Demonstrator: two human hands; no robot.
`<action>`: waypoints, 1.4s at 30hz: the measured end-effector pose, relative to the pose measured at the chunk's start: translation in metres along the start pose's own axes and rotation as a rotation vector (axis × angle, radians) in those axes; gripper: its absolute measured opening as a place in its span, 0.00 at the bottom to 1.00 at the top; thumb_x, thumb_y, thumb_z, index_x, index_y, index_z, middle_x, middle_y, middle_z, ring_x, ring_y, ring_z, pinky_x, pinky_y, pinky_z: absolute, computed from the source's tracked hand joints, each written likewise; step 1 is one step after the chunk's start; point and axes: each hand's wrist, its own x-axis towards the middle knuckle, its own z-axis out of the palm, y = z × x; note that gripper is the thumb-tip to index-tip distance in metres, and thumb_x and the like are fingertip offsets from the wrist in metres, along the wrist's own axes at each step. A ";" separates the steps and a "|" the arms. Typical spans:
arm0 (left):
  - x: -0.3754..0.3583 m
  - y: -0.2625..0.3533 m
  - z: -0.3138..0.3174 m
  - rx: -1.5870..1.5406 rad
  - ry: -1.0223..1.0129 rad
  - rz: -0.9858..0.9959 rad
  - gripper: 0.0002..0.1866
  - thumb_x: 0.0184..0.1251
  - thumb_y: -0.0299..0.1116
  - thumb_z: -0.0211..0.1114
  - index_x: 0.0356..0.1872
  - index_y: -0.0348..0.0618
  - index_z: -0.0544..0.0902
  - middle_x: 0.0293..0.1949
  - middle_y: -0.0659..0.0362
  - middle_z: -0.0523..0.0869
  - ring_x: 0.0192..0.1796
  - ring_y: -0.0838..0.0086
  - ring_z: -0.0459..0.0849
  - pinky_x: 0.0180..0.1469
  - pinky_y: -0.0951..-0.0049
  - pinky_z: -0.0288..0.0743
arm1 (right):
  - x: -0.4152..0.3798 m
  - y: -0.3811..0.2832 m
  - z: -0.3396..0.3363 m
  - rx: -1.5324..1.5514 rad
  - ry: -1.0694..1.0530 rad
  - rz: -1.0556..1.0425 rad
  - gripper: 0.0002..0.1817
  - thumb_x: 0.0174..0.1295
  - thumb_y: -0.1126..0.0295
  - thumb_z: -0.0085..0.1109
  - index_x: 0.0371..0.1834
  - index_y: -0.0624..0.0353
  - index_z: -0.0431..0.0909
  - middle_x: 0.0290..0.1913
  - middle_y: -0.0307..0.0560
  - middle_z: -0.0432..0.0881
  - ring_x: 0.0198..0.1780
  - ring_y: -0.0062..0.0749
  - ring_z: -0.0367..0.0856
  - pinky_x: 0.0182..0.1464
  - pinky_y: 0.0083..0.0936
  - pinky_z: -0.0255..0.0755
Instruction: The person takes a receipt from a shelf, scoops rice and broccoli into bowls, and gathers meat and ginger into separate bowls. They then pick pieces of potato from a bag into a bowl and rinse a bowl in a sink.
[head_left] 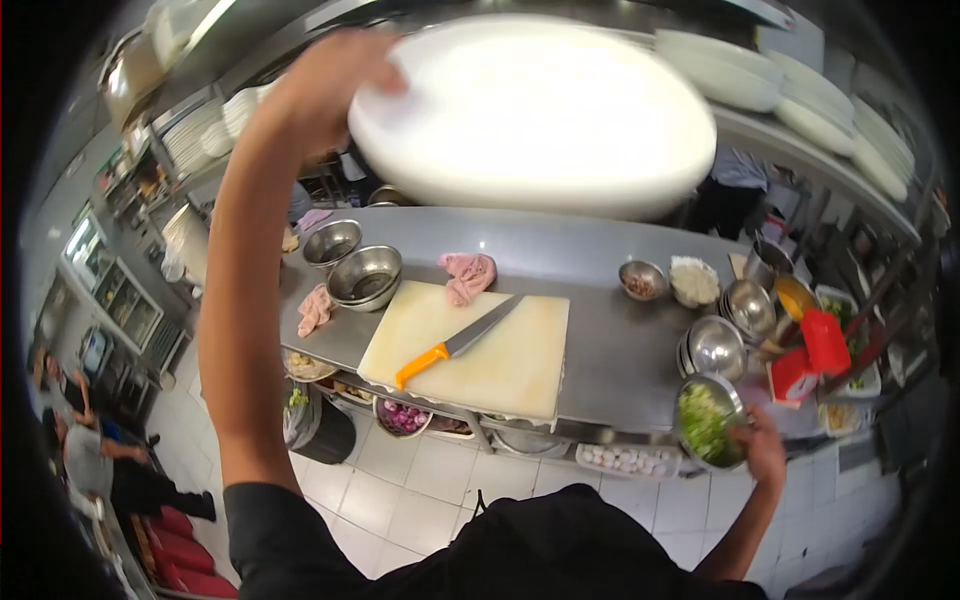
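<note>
Raised at the upper left, my left hand [340,85] grips the near-left rim of a large white dish [540,120], which looks blurred and fills the top middle. My right hand [764,448] is closed on the rim of a metal bowl [742,402] at the counter's front right edge. Chopped green vegetables [705,420] lie in that bowl. Between the hands, a white cutting board [530,370] rests on the steel counter [600,330]. Across it lies a knife [485,328] with an orange handle, touched by neither hand.
Metal bowls [365,275] and pink cloths [468,275] stand left and behind the board. More bowls [717,347] and a red kitchen scale [792,375] are at right. White dishes [715,70] fill the overhead shelf. Below are red onions [403,416] and eggs [628,460]. A person [100,465] is far left.
</note>
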 end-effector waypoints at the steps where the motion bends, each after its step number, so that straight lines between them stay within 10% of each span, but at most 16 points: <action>1: -0.029 0.000 0.015 -0.051 -0.019 -0.087 0.22 0.49 0.28 0.56 0.48 0.31 0.79 0.36 0.52 0.84 0.34 0.69 0.83 0.37 0.72 0.78 | 0.002 0.024 -0.014 -0.056 0.086 -0.130 0.15 0.48 0.72 0.61 0.41 0.59 0.77 0.28 0.38 0.77 0.26 0.21 0.72 0.27 0.19 0.64; 5: -0.103 -0.057 0.084 -0.097 -0.286 -0.224 0.27 0.48 0.25 0.55 0.55 0.33 0.77 0.36 0.53 0.85 0.35 0.71 0.82 0.40 0.75 0.75 | -0.033 -0.024 -0.033 -0.048 0.183 -0.146 0.18 0.48 0.73 0.57 0.44 0.64 0.77 0.25 0.38 0.75 0.24 0.20 0.70 0.25 0.19 0.61; 6: -0.122 -0.060 0.109 -0.095 -0.286 -0.326 0.26 0.49 0.23 0.54 0.55 0.32 0.77 0.36 0.53 0.85 0.36 0.71 0.83 0.41 0.76 0.75 | -0.037 -0.035 -0.034 -0.027 0.173 -0.075 0.21 0.47 0.75 0.55 0.48 0.65 0.76 0.38 0.42 0.79 0.39 0.24 0.76 0.43 0.19 0.69; 10: -0.178 -0.139 0.223 -0.195 -0.274 -0.363 0.26 0.50 0.21 0.52 0.56 0.35 0.76 0.34 0.44 0.85 0.35 0.60 0.86 0.42 0.66 0.78 | -0.028 -0.075 0.012 -0.136 0.130 0.012 0.29 0.50 0.69 0.62 0.58 0.63 0.72 0.52 0.53 0.77 0.53 0.36 0.74 0.53 0.26 0.68; 13: -0.200 -0.151 0.290 -0.117 -0.231 -0.447 0.26 0.51 0.21 0.53 0.56 0.37 0.74 0.35 0.40 0.84 0.38 0.52 0.86 0.44 0.59 0.78 | 0.012 -0.064 0.064 -0.157 -0.063 0.079 0.31 0.49 0.69 0.64 0.59 0.66 0.70 0.47 0.53 0.80 0.29 0.33 0.81 0.25 0.27 0.75; 24: -0.182 -0.188 0.400 -0.249 0.044 -0.535 0.28 0.54 0.18 0.50 0.61 0.40 0.70 0.44 0.40 0.84 0.47 0.52 0.84 0.50 0.62 0.75 | 0.171 0.003 0.139 -0.156 -0.347 0.048 0.19 0.62 0.61 0.53 0.28 0.71 0.79 0.28 0.58 0.81 0.22 0.41 0.83 0.26 0.34 0.79; 27: -0.167 -0.200 0.410 -0.259 0.096 -0.573 0.28 0.57 0.17 0.50 0.63 0.39 0.68 0.44 0.40 0.84 0.44 0.56 0.86 0.48 0.65 0.76 | 0.246 0.005 0.142 -0.693 0.126 -0.474 0.28 0.62 0.50 0.49 0.28 0.69 0.82 0.30 0.63 0.81 0.35 0.51 0.82 0.47 0.40 0.74; 33: -0.161 -0.217 0.443 -0.230 0.271 -0.564 0.27 0.60 0.17 0.50 0.64 0.36 0.67 0.42 0.43 0.84 0.33 0.66 0.84 0.40 0.70 0.76 | 0.386 0.023 0.193 0.313 0.028 0.332 0.16 0.62 0.64 0.57 0.46 0.65 0.76 0.36 0.57 0.80 0.37 0.46 0.82 0.34 0.39 0.80; 36: -0.151 -0.210 0.451 -0.200 0.280 -0.680 0.27 0.60 0.18 0.50 0.64 0.35 0.67 0.41 0.42 0.84 0.31 0.67 0.83 0.38 0.70 0.76 | 0.428 0.049 0.216 0.475 0.111 0.483 0.20 0.59 0.76 0.54 0.56 0.66 0.69 0.51 0.54 0.76 0.45 0.50 0.81 0.33 0.40 0.82; 42: -0.140 -0.222 0.485 -0.162 0.331 -0.671 0.26 0.61 0.19 0.51 0.64 0.34 0.66 0.37 0.42 0.84 0.33 0.62 0.85 0.41 0.69 0.76 | 0.437 0.013 0.197 0.328 -0.020 0.299 0.12 0.59 0.76 0.47 0.44 0.72 0.72 0.35 0.58 0.80 0.28 0.42 0.82 0.29 0.34 0.81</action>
